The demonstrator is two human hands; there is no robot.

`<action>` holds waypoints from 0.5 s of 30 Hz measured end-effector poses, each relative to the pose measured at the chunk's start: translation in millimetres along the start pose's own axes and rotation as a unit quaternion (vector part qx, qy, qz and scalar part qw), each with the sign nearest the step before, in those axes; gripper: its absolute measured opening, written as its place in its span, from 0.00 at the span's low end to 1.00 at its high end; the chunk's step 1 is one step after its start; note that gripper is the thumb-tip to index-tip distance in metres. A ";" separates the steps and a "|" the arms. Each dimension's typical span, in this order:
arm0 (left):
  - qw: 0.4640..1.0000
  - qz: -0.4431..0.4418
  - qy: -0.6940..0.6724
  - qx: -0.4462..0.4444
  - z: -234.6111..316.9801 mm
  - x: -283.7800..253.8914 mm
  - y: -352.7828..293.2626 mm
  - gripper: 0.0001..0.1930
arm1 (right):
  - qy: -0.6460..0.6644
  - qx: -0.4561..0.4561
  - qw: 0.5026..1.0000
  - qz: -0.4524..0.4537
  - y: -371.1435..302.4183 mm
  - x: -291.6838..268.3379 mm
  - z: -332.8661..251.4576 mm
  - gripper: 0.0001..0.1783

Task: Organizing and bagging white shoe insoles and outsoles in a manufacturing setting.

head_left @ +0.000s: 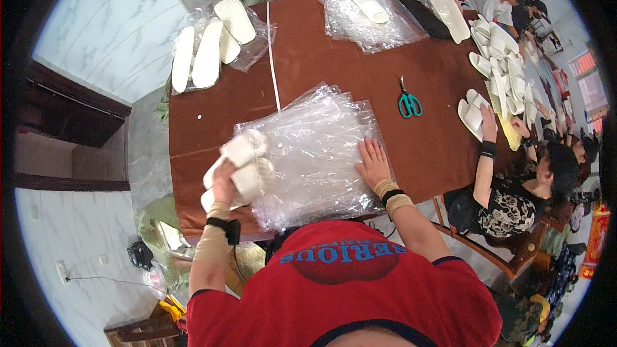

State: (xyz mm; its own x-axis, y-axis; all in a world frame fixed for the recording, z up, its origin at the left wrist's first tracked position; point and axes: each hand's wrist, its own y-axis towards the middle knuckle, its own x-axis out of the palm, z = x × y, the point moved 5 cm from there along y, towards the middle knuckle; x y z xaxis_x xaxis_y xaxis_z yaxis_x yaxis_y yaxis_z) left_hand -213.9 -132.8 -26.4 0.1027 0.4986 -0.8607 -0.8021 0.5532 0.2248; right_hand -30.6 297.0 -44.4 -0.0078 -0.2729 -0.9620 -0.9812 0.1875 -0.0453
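Head view: your left hand holds white slippers at nine o'clock of the bags; how tightly, I cannot tell. Your right hand, flat and grasping nothing, presses at three o'clock. Slick bags could slide if this pressure is uneven.

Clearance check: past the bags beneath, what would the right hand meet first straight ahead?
The right hand would probably meet the far clear bags, across brown cloth; scissors look right of line.

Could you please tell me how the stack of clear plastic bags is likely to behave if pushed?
The plastic bags look thin and crinkled, so they are probably floppy and light. Their glossy surface and uneven, fanned edges suggest the layers may slide over one another.
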 end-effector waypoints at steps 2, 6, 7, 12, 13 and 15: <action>0.814 0.130 -0.516 -0.234 15.2 -36.5 14.4 0.19 | -0.002 0.011 1.000 0.007 -4.1 2.2 11.0 0.39; 0.990 0.120 0.019 0.067 192.4 -121.9 68.3 0.17 | -0.003 0.007 1.000 0.019 -8.3 2.7 14.0 0.39; 0.991 0.106 -0.010 0.076 200.2 -100.7 70.0 0.18 | -0.001 -0.007 1.000 0.018 -6.9 2.7 8.1 0.39; 0.992 -0.017 0.052 0.118 241.7 33.3 69.4 0.22 | -0.021 -0.006 1.000 0.015 -4.9 5.6 5.5 0.38; 0.992 -0.014 0.054 0.113 222.1 62.8 59.9 0.22 | -0.021 -0.012 1.000 0.015 -3.5 6.1 3.0 0.38; 0.990 -0.137 0.045 0.000 183.7 120.5 42.0 0.22 | 0.004 -0.012 1.000 0.003 -5.7 4.9 3.3 0.38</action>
State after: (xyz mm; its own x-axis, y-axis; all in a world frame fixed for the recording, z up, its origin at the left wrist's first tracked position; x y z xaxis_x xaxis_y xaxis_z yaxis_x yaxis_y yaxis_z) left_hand -127.1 73.1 -36.8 0.2633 0.2693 -0.9264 -0.7520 0.6588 -0.0222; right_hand -24.4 297.7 -49.8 -0.0157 -0.2791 -0.9601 -0.9854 0.1669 -0.0324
